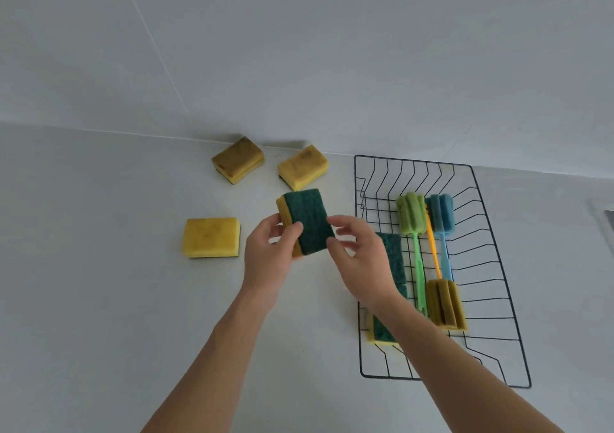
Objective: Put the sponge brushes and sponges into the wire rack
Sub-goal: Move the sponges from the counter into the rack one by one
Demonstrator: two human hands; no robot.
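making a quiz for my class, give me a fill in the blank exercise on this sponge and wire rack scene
1. The sponge held up between the left hand and right hand shows its dark ____ scouring side.
2. Counting only sponges lying on the counter outside the wire rack, there are ____.
3. The rack holds ____ sponge brushes.
4. The brush head nearest the camera is ____ in colour.

Missing words: green; three; three; yellow
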